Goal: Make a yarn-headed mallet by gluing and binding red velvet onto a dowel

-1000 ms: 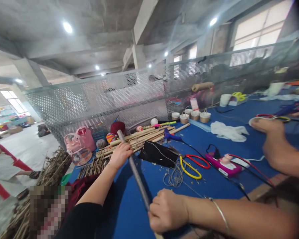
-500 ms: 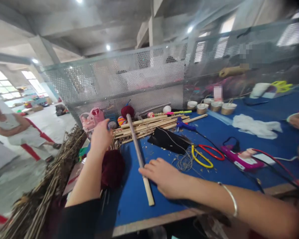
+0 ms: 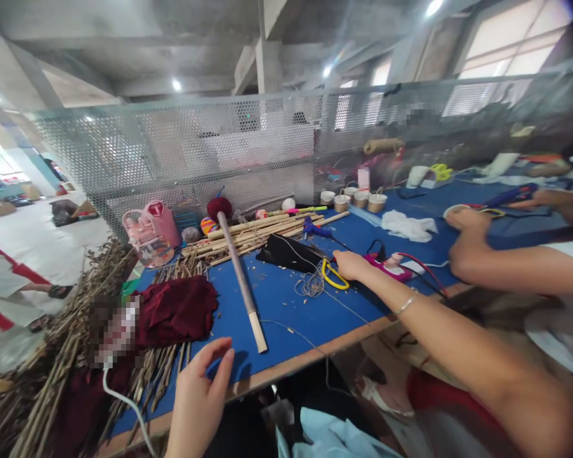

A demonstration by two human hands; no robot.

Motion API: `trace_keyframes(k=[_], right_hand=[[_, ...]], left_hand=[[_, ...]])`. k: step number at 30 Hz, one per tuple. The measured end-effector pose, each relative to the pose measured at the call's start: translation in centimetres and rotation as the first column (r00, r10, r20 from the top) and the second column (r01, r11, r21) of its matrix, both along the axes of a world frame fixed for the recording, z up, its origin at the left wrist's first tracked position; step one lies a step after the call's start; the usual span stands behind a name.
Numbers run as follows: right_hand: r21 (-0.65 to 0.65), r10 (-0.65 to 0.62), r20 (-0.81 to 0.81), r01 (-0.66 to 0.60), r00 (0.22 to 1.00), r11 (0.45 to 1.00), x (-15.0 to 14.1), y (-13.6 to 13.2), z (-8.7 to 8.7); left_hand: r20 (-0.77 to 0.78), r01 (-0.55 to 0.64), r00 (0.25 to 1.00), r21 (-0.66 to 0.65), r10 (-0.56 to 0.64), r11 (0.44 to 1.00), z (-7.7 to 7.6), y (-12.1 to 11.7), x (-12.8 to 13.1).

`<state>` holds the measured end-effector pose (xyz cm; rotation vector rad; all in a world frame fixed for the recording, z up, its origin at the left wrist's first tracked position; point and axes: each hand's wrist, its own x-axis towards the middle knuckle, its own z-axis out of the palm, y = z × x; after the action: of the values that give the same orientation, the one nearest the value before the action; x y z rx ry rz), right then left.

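Note:
My right hand (image 3: 356,267) reaches across the blue table and closes on the scissors (image 3: 334,277). Their yellow handle loop shows beside my fingers, and the hand covers the red one. My left hand (image 3: 206,381) hovers by the front edge, thumb and fingers apart, holding nothing. Between the hands lies a wooden stick (image 3: 239,270), wrapped in grey for most of its length and bare at the near end. A dark red ball (image 3: 219,207) is at its far end. Grey cord (image 3: 311,285) lies tangled near the scissors, beside a black cloth piece (image 3: 286,253).
Dark red cloth (image 3: 176,312) and dry stalks (image 3: 71,337) cover the left side. Behind are a pink watering can (image 3: 160,222), wooden sticks (image 3: 267,232) and a blue glue gun (image 3: 316,229). At right are a magenta power strip (image 3: 386,268) and a co-worker's hands (image 3: 472,222).
My left hand has drawn back from near the watering can towards the front edge. My right hand has left the stick and taken the scissors. The view has swung right.

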<state>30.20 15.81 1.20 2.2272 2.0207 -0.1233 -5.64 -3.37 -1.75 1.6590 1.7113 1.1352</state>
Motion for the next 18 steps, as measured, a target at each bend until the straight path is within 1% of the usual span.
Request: trace_keyframes(k=[2,3,5,7,8,10,12,13,14,15,16,17,18], right_hand=[[0.018,-0.012,0.013,0.012,1.000,1.000,-0.5,-0.1,0.9],[0.036,-0.023,0.025,0.022,0.999,0.999,-0.7,-0.3,1.6],[0.099,-0.043,0.059,0.037,0.997,0.994,-0.8,-1.1,3.4],[0.175,-0.050,0.091,0.033,0.995,0.984,-0.6,-2.2,5.5],[0.208,-0.045,0.102,0.023,0.994,0.978,-0.3,-2.8,6.4],[0.269,-0.063,0.120,0.029,0.991,0.963,0.5,-3.9,7.9],[0.362,-0.069,0.101,0.028,0.993,0.932,1.3,-4.8,8.3],[0.404,-0.054,0.056,0.027,0.997,0.914,1.7,-5.1,8.1],[0.431,-0.030,-0.035,0.042,0.999,0.901,2.0,-5.3,7.7],[0.431,0.006,-0.182,0.075,0.983,0.899,2.1,-5.5,7.1],[0.400,0.032,-0.375,0.130,0.927,0.907,2.1,-5.7,6.3],[0.331,0.039,-0.583,0.193,0.812,0.924,2.0,-5.8,5.5],[0.231,0.015,-0.760,0.250,0.649,0.940,1.7,-6.0,4.7]], left_hand=[[-0.004,-0.003,1.000,0.016,0.004,1.000,0.2,-0.3,-0.3],[-0.018,-0.032,0.999,0.033,0.033,0.999,0.4,-0.3,-0.8],[-0.072,-0.164,0.983,0.092,0.170,0.982,1.1,0.3,-2.0],[-0.158,-0.336,0.918,0.172,0.363,0.926,1.9,1.4,-3.3],[-0.228,-0.369,0.884,0.193,0.408,0.909,2.3,2.1,-3.9],[-0.345,-0.404,0.825,0.197,0.449,0.893,2.7,3.5,-4.9],[-0.425,-0.425,0.783,0.169,0.455,0.889,2.7,4.9,-5.5],[-0.444,-0.430,0.776,0.147,0.448,0.891,2.7,5.4,-5.8],[-0.453,-0.428,0.779,0.122,0.433,0.896,2.6,6.0,-5.9],[-0.450,-0.419,0.791,0.098,0.416,0.903,2.6,6.5,-6.0],[-0.437,-0.404,0.807,0.080,0.397,0.911,2.7,7.0,-6.0],[-0.417,-0.388,0.825,0.073,0.382,0.919,2.8,7.4,-5.9],[-0.393,-0.373,0.840,0.080,0.373,0.924,3.0,7.8,-5.5]])
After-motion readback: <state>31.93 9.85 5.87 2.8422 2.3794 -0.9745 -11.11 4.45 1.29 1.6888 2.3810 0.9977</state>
